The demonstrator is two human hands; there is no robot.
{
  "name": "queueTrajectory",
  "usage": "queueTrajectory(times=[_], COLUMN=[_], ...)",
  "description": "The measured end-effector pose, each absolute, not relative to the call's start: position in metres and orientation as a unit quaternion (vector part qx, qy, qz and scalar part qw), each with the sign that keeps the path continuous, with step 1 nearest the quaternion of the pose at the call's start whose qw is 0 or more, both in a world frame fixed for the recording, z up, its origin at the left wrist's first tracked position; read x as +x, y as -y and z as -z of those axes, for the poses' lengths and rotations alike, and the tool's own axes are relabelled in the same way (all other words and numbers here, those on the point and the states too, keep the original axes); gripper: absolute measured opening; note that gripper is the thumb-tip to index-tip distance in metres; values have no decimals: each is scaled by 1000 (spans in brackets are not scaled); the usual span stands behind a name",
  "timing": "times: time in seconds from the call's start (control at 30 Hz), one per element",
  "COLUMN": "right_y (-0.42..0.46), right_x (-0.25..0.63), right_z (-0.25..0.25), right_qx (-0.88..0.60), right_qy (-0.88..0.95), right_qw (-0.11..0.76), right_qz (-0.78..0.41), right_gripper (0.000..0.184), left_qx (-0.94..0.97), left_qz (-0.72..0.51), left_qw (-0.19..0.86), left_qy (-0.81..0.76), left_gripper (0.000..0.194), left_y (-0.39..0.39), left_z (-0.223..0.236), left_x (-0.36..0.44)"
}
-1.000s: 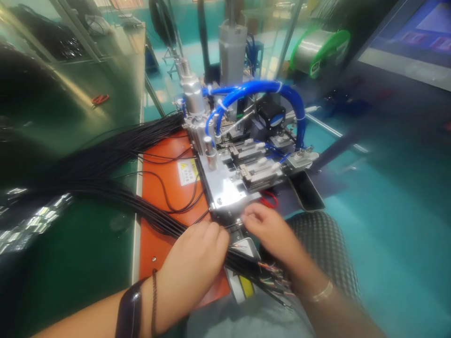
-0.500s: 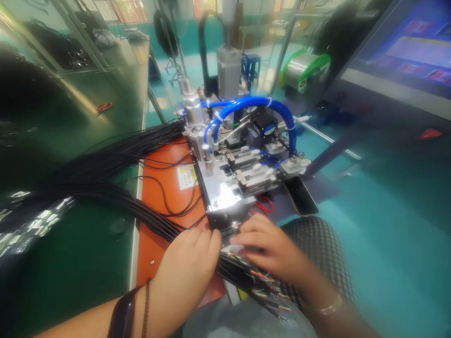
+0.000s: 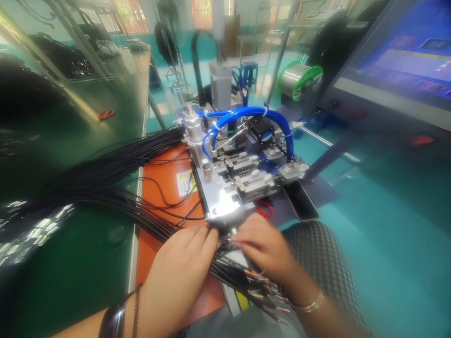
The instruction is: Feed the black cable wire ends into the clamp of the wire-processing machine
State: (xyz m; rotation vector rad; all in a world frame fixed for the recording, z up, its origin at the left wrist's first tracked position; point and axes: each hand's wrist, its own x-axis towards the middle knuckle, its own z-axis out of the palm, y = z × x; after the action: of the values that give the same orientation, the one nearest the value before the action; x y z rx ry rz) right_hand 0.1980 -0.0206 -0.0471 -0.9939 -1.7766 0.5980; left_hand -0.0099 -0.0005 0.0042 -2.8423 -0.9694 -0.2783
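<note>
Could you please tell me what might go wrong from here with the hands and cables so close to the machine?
1. The left hand and right hand are close to the machine, so either might be pinched if a part moved.
2. Black cables loop loosely across the orange surface and could snag.
3. The coloured wire ends are splayed, so they might bend or catch.

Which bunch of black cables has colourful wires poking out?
The lower bundle of thin black cables, passing beneath the bare left hand: its red, white and green wire ends show past that hand. The upper black bundle shows no coloured ends.
</note>
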Motion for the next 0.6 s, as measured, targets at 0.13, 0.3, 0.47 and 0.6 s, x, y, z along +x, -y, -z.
queueTrajectory(times=[0.13,0.3,0.47,0.6], right_y=[27,31,29,29], right_x=[208,207,196,191], right_z=[45,42,35,36], right_qx=[-416,-402,-471,-458], right_qy=[731,742,693,688], right_qw=[481,480,512,526], right_qz=[-246,-240,-187,-201], right_gripper=[15,17,10,13], left_qx=[-954,-953,-934,-922], left_qz=[91,65,131,161], left_qw=[53,8,-19,-31], left_qy=[280,295,333,350], left_gripper=[44,46,22,12], left_y=[9,12,5,1], left_z=[-6,-2,3,2], left_x=[-8,-2,0,0])
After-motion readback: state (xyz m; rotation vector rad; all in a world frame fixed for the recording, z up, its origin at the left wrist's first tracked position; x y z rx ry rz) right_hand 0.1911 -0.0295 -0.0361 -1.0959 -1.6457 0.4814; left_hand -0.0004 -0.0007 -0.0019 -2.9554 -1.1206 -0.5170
